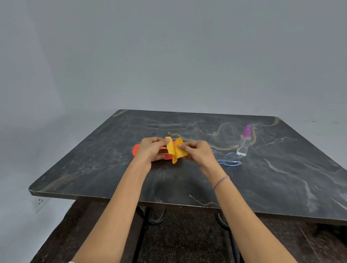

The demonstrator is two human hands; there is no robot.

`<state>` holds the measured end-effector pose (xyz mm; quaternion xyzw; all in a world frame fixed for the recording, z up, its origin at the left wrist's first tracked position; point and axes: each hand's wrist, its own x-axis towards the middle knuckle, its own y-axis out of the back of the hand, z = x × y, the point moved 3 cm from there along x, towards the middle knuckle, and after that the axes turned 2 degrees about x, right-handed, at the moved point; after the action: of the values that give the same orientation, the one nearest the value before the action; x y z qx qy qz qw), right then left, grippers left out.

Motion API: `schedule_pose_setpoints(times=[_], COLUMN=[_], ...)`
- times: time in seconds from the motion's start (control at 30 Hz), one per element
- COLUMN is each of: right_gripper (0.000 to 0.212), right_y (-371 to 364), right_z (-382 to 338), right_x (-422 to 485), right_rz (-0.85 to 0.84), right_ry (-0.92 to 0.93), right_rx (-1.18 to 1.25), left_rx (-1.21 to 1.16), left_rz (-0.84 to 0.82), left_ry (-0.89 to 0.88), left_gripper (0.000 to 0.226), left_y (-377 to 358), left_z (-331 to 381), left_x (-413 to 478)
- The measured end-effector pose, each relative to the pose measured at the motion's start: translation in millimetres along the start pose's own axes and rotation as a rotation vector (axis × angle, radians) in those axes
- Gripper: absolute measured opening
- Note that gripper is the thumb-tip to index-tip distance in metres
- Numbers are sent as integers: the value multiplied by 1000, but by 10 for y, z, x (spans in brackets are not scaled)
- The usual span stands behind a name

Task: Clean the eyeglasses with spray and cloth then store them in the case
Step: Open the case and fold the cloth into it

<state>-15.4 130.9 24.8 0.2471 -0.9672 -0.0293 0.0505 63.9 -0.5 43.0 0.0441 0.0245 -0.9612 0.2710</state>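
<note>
Cloth of yellow zigzag-edged fabric [175, 149], bunched between both hands.
Left hand [151, 148] and right hand [197, 151] each pinch it; light, limp, probably best held by corners.

light: soft, even, dim | shadow: faint on table [107, 168] just nearer than left grip [151, 148], right grip [197, 152] | edges: bowed, blurred

**Room Left and Near, Clutter Right**

Bare counter [83, 167] lay wide at left, far right and near edge. The red case [137, 149], left hand [152, 148] and right hand [197, 151], pinching the cloth [175, 149], filled the centre; eyeglasses [230, 160] and upright spray bottle [243, 144] crowded just right.
</note>
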Motion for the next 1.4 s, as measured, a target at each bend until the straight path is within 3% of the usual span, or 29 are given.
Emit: schedule_pose_setpoints(times=[0.2,0.33,0.43,0.57,0.67,0.8,0.9,0.97,1.23,1.4], right_gripper=[6,25,31,25,38,21,45,54,22,19], right_y=[171,237,233,152,40,-132,-219,-239,-293,-228], right_z=[-13,-34,-43,-108,-171,-273,-328,-344,-350,-366], right_x=[62,52,41,18,20,-10,-58,-43,12,12], right_rz=[146,209,226,186,135,-29,-137,-116,54,101], right_ry=[-3,11,74,155,190,275,280,286,299,280], right_rx=[37,9,-149,-278,-429,-613,-616,-662,-719,-704], left_rx=[-49,-82,-110,-99,-93,7,12,3,-37,425], left_rz=[104,113,113,134,126,133,149,149,79,279], left_ry=[18,16,22,25,15,2,-4,1,34,-240], left_gripper=[13,14,11,12,14,13,13,13,11,19], left_y=[221,287,292,313,289,210,172,171,243,535], left_z=[36,45,61,51,68,80,93,108,95,90], left_x=[16,21,24,56,61,75,92,101,85,145])
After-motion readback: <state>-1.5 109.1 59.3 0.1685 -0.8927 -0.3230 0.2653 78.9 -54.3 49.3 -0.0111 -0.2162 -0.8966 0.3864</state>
